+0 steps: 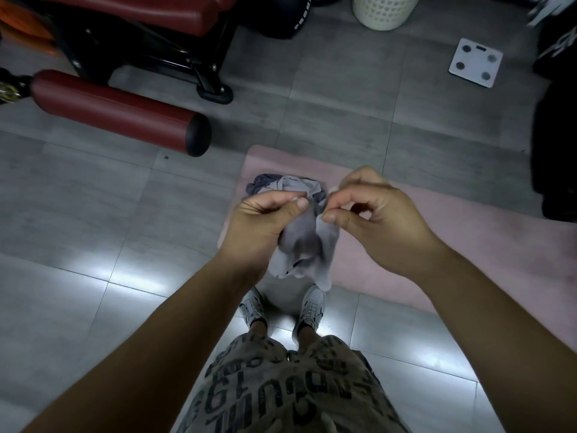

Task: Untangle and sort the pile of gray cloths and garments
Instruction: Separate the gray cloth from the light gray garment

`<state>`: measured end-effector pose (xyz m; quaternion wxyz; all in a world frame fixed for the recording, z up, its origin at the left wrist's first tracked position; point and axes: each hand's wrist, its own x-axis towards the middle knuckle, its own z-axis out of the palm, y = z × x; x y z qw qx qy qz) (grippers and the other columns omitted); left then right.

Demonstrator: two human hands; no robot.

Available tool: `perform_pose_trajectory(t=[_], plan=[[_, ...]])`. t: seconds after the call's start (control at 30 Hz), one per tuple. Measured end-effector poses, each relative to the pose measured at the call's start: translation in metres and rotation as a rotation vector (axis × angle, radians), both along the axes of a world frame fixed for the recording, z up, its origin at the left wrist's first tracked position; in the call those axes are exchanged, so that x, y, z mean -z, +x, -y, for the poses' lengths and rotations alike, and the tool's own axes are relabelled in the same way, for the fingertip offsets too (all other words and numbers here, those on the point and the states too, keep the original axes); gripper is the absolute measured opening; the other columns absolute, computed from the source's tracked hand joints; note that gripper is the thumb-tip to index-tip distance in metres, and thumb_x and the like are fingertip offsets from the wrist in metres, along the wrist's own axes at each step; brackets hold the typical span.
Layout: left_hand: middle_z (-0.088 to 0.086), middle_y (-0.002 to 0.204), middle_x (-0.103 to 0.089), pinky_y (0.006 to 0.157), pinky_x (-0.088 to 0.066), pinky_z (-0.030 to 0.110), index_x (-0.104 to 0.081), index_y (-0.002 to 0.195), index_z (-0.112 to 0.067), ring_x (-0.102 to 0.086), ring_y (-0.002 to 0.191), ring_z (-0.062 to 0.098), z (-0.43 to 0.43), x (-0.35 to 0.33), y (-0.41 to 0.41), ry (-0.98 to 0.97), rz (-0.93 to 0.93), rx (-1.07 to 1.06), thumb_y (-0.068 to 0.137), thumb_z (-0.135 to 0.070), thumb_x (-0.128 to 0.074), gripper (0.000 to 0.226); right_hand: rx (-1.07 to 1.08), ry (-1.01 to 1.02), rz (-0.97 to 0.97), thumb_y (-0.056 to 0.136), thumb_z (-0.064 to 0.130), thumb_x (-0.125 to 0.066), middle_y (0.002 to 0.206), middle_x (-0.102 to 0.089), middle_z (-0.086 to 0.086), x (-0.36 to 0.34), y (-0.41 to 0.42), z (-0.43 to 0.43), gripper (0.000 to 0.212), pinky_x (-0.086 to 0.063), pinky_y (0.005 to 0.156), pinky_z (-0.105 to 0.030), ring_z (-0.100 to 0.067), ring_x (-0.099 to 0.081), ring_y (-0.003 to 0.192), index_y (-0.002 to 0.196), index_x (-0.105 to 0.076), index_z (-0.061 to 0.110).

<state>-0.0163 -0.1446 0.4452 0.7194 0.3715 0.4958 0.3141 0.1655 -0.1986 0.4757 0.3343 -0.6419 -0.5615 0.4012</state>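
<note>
Printed shorts (290, 385) with dark lettering fill the bottom of the head view. Just past them a pair of pale sneakers (312, 307) stands on the gray tiled floor (93, 214), toes close to the near edge of a pink mat (437, 245).

Both bare arms reach forward. The left hand (262, 223) has its fingers curled in and its thumb pressed down, pinching the top edge of a light gray cloth (299, 242). The right hand (384, 220) pinches the same cloth's other edge between thumb and forefinger, its remaining fingers loosely bent. The two hands sit close together, and the cloth hangs bunched and wrinkled between them, its lower end dangling above the sneakers.

Behind the hands, the pile of gray garments (281, 184) lies crumpled on the mat near its left edge, toward the far left corner, with darker and lighter gray pieces mixed together.

Farther off, a red padded roller (115, 110) on a black frame sits to the left. A white perforated basket (385, 10) stands at the far edge of the floor, and a white bathroom scale (476, 62) lies to the right.
</note>
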Motion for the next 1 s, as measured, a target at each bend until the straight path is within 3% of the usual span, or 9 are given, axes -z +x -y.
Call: perform_pose_trajectory(t=[0.1,0.2,0.33,0.5,0.6,0.67,0.8,0.9,1.0], plan=[[0.013,0.097,-0.077,0.089,-0.055,0.049,-0.079,0.084,-0.015,-0.070,0.091,0.027,0.008,-0.003,0.004,0.030,-0.031,0.016,0.083,-0.005,-0.073,0.012,0.004,0.038,0.073,0.088,0.014,-0.074,0.099,-0.059,0.001,0.000,0.001,0.000,0.016,-0.039,0.079,-0.005,-0.006,-0.056,0.094,0.082,-0.068,0.027],[0.014,0.098,-0.077,0.094,-0.053,0.061,-0.080,0.088,-0.015,-0.070,0.095,0.036,0.011,-0.004,0.005,0.055,-0.062,0.008,0.090,0.000,-0.067,0.021,0.007,-0.015,-0.068,0.089,0.007,-0.071,0.081,-0.064,0.009,-0.001,-0.004,0.001,0.023,-0.041,0.070,-0.007,0.001,-0.057,0.073,0.079,-0.066,0.028],[0.030,0.108,-0.070,0.094,-0.041,0.077,-0.071,0.109,0.005,-0.064,0.098,0.049,0.013,-0.006,0.006,-0.018,-0.013,-0.015,0.093,0.000,-0.064,0.018,0.096,-0.066,-0.426,0.087,-0.005,-0.069,0.073,-0.073,-0.012,-0.006,-0.013,0.002,0.021,-0.051,0.062,-0.013,-0.007,-0.067,0.061,0.077,-0.073,0.013],[0.040,0.117,-0.061,0.106,-0.038,0.069,-0.062,0.119,0.011,-0.060,0.106,0.043,0.021,-0.004,0.009,-0.122,0.084,-0.052,0.095,0.002,-0.058,0.026,0.240,-0.081,-0.485,0.087,0.002,-0.070,0.080,-0.071,0.010,0.006,-0.021,0.000,0.021,-0.048,0.066,-0.013,-0.001,-0.065,0.073,0.080,-0.075,0.021],[0.050,0.111,-0.054,0.102,-0.037,0.067,-0.068,0.118,0.002,-0.049,0.099,0.042,0.023,-0.003,0.008,-0.125,0.140,-0.051,0.094,-0.011,-0.061,0.027,0.308,-0.126,-0.517,0.090,0.003,-0.069,0.080,-0.072,0.010,0.012,-0.025,-0.001,0.014,-0.046,0.063,-0.011,0.000,-0.064,0.074,0.085,-0.073,0.016],[0.040,0.109,-0.057,0.096,-0.039,0.057,-0.069,0.118,-0.002,-0.048,0.100,0.042,0.027,-0.004,0.007,-0.146,0.192,-0.061,0.097,-0.012,-0.060,0.025,0.339,-0.135,-0.555,0.090,0.004,-0.069,0.080,-0.073,0.007,0.013,-0.026,-0.002,0.010,-0.048,0.061,-0.013,-0.003,-0.065,0.074,0.087,-0.073,0.012],[0.024,0.108,-0.069,0.085,-0.057,0.036,-0.057,0.125,0.013,-0.068,0.098,0.031,0.036,-0.011,0.014,-0.167,0.296,-0.083,0.087,-0.002,-0.060,0.041,0.363,-0.139,-0.583,0.086,0.002,-0.073,0.080,-0.074,0.002,0.014,-0.027,-0.003,0.008,-0.051,0.062,-0.017,-0.008,-0.068,0.073,0.087,-0.073,0.010],[0.028,0.106,-0.069,0.095,-0.053,0.048,-0.059,0.119,0.013,-0.067,0.098,0.034,0.034,-0.010,0.016,-0.163,0.232,-0.104,0.081,-0.003,-0.063,0.042,0.349,-0.183,-0.571,0.083,0.008,-0.077,0.081,-0.069,0.000,0.019,-0.027,-0.004,0.014,-0.052,0.064,-0.019,-0.008,-0.065,0.073,0.088,-0.065,0.012],[0.030,0.108,-0.069,0.104,-0.047,0.052,-0.070,0.109,0.003,-0.065,0.101,0.035,0.026,-0.004,0.010,-0.155,0.184,-0.081,0.085,-0.002,-0.068,0.024,0.239,-0.235,-0.617,0.088,0.022,-0.073,0.071,-0.062,0.001,0.022,-0.019,-0.005,0.016,-0.046,0.063,-0.024,-0.010,-0.057,0.067,0.078,-0.063,0.016]])
